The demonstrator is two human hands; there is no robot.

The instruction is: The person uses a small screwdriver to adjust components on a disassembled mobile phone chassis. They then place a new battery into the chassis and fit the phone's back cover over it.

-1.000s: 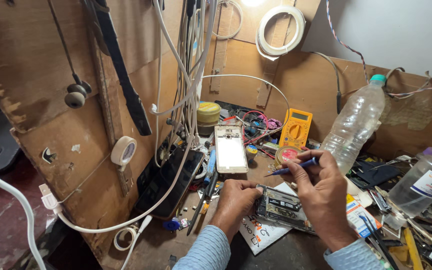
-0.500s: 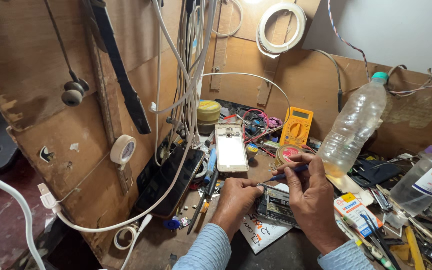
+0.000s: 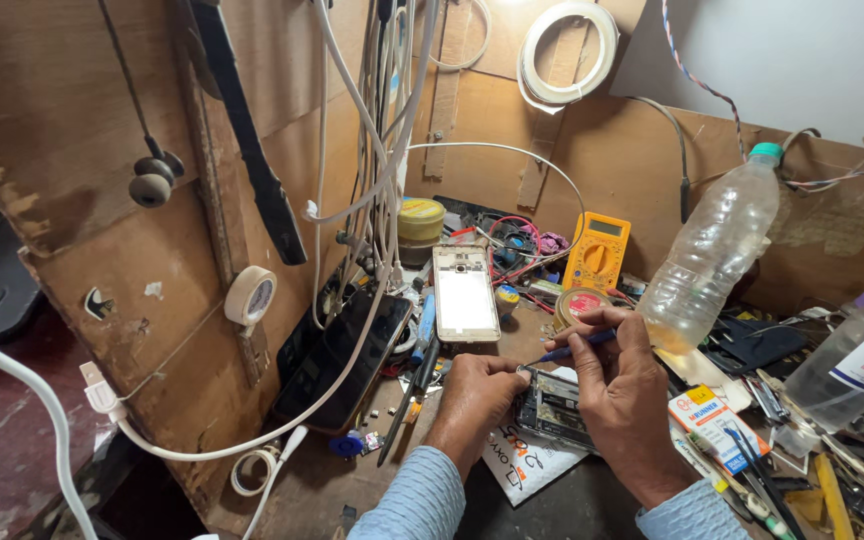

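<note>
Blue-handled screwdriver (image 3: 574,347), pinched in right hand (image 3: 624,400), shaft lying leftward, tip at opened phone (image 3: 552,408); left hand (image 3: 474,395) fingers curled, steadying phone's left edge.

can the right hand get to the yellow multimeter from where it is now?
Probably yes. The right hand holds a blue screwdriver over the opened phone; the multimeter stands just behind. Only a small round tin lies between, low enough to reach over, though the screwdriver occupies the fingers.
</note>
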